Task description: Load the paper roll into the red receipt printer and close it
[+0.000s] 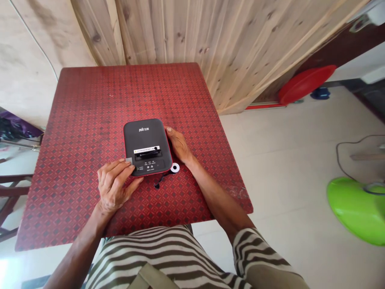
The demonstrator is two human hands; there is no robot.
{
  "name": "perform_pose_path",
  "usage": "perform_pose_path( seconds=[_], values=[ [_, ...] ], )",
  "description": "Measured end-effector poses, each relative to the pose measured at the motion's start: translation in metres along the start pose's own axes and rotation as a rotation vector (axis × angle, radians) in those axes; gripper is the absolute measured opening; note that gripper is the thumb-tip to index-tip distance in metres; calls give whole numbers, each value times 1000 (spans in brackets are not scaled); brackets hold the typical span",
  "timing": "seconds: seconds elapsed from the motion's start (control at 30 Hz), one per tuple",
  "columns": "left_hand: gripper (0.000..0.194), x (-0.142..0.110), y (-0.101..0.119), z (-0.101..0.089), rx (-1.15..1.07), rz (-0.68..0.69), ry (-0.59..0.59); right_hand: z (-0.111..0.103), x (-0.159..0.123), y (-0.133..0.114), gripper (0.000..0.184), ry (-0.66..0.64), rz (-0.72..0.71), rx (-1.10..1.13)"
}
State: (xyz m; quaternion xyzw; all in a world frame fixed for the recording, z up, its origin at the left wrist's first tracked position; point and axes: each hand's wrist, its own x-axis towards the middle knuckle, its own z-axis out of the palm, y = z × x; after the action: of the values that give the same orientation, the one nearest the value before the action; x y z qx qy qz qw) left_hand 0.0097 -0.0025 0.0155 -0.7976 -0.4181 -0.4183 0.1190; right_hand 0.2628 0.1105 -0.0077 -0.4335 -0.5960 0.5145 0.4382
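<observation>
A flat black device [144,138] with rounded corners and a red rim lies on the red patterned table [192,100]. White lettering on it reads upside down, and a white label strip and a black bar cross it lower down. My left hand [116,182] is closed at its near left corner, fingertips on top by a small grey patch [128,160], thumb along the near edge. My right hand [179,146] holds the right side, its fingers partly hidden behind the device. Close to the near right corner sit a white ring-shaped piece [175,167] and a short black strap [157,185].
A wooden plank wall [180,36] rises behind the table. To the right on the pale floor are a red basin [306,84], a bright green stool or seat [355,208] and a dark cable [338,154]. Dark wooden chair parts [12,192] stand at the left.
</observation>
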Motion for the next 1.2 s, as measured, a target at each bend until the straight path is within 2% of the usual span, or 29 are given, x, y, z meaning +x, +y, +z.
perform_pose_path(
  seconds=[0.2,0.4,0.67,0.87,1.0,1.2],
  values=[
    [67,-4,-1,1,-23,8,5,0,0,1,60,28,8,54],
    [62,-4,-4,2,-46,23,34,-1,2,6,70,63,27,29],
    [67,-4,-6,-2,-78,16,-3,-4,-2,6,66,68,35,37],
    [65,-1,-5,-4,15,46,-27,-3,-4,7,62,73,28,61],
    [69,3,-4,-8,59,53,-57,-1,-3,9,67,114,39,68],
    [79,5,-4,-9,48,-23,-88,-1,-3,14,68,162,32,69]
  ],
)
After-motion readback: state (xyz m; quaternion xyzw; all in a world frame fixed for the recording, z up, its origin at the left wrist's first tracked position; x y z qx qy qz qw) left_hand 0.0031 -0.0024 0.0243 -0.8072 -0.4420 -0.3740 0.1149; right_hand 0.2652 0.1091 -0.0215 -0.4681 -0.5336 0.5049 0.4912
